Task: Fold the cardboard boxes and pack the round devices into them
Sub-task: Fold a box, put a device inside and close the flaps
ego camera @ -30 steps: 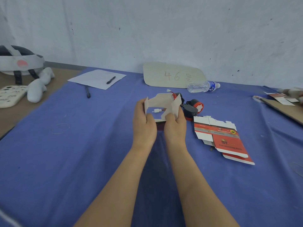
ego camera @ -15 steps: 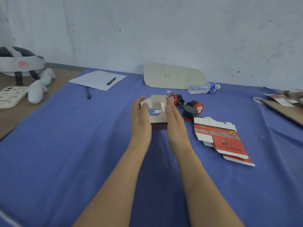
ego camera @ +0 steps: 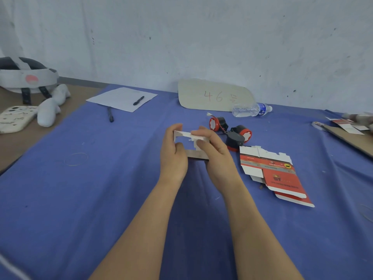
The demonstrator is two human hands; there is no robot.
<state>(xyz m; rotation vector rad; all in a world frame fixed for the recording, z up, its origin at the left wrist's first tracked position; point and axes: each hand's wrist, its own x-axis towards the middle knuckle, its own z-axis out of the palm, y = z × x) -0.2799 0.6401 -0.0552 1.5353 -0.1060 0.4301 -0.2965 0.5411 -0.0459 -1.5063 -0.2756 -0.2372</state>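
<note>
Your fingers (ego camera: 203, 131) on the right hand (ego camera: 218, 158) curl over the top white flap of the half-folded cardboard box (ego camera: 197, 156), and the thumb presses that flap from the near side. Your left hand (ego camera: 174, 158) grips the other end, fingers wrapped round the far edge and thumb tucked against the inner wall. Both hands are closed on the box, which sits between them, low over the blue cloth (ego camera: 101, 188). I cannot tell whether its lower edge touches the cloth, nor whether anything is inside it yet.

The main risk, as I judge it, is the flap itself. The card is thin, and if your right thumb pushes before the tab lines up with its slot, the flap will likely crease off its score line or the tab will buckle. Squeezing too hard from the left could bow the wall and skew the box out of square, so it will not close.

The round devices (ego camera: 217, 123) lie just beyond your right hand, one trailing a thin wire; a sweep of the wrist could snag it. The flat box blanks (ego camera: 272, 172) lie to your right, well within elbow reach.
</note>
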